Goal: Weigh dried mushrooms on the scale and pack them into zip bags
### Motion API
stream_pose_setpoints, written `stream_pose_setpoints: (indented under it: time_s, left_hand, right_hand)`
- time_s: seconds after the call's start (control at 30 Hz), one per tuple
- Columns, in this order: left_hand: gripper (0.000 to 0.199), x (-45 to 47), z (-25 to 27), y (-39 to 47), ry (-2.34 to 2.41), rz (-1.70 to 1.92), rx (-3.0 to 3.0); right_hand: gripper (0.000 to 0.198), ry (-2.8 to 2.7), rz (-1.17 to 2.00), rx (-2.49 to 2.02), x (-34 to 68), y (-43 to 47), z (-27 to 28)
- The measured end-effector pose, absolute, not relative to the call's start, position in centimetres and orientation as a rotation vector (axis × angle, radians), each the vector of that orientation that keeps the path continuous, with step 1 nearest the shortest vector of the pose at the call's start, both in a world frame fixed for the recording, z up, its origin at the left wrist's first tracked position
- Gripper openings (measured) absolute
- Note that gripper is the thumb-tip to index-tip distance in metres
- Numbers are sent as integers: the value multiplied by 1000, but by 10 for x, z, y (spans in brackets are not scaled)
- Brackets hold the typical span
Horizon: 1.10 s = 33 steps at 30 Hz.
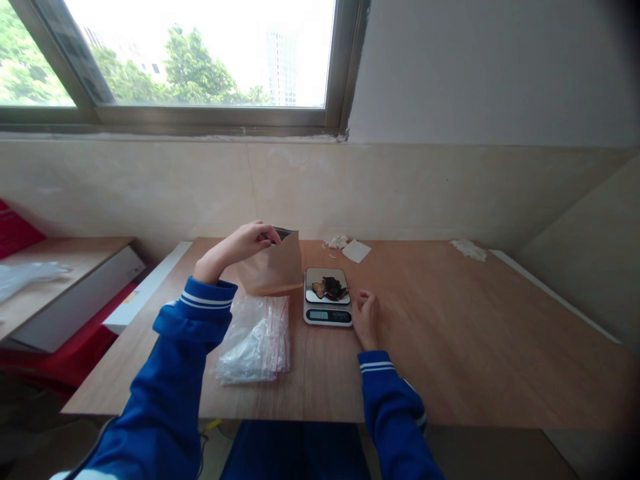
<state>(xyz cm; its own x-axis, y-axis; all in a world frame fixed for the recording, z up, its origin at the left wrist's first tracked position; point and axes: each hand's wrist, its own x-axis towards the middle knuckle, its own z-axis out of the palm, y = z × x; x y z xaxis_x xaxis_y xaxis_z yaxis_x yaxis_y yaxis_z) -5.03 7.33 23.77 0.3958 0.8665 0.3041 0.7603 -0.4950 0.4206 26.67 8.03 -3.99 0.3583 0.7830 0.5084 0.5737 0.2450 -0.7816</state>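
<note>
My left hand (253, 239) is at the mouth of a brown paper bag (273, 270), fingers bent down and closed together at its opening. Whatever they pinch, if anything, I cannot make out. Right of the bag is a kitchen scale (328, 316) with a lit display. Dark brown, dried, curled pieces (330, 288) lie on its plate; their kind is unclear. My right hand (365, 313) rests on the table along the scale's right side, fingers loosely curled in, with nothing visible in them. Clear zip bags (255, 340) with red seal lines lie stacked before the paper bag.
The wooden table (475, 333) reaches back to the tiled wall. Near its back edge are a white card (357, 251), crumpled white scraps (336, 242) and another white scrap (469, 250) farther right. A second table (75, 283) with clear plastic stands at left.
</note>
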Motion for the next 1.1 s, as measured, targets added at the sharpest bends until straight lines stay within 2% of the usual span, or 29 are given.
stream_pose_setpoints:
  time_s: [0.2,0.4,0.67,0.93,1.1]
  left_hand:
    - [29,-53,234,74,1541,592,2158]
    - [39,-39,226,77,1375,195,2329]
    - [42,-18,214,83,1663,-81,2437]
    - [41,-17,223,70,1829,17,2434]
    - [28,-20,233,64,1853,105,2396]
  right_hand:
    - [24,-1331,216,-1430,267,81,-41]
    - [22,-1301,214,-1421,266,82,-41]
    - [26,-1276,249,-1429,266,82,-41]
    - [26,-1281,287,-1414,266,83,-42]
    - [25,-1268,310,-1409,266,83,-42]
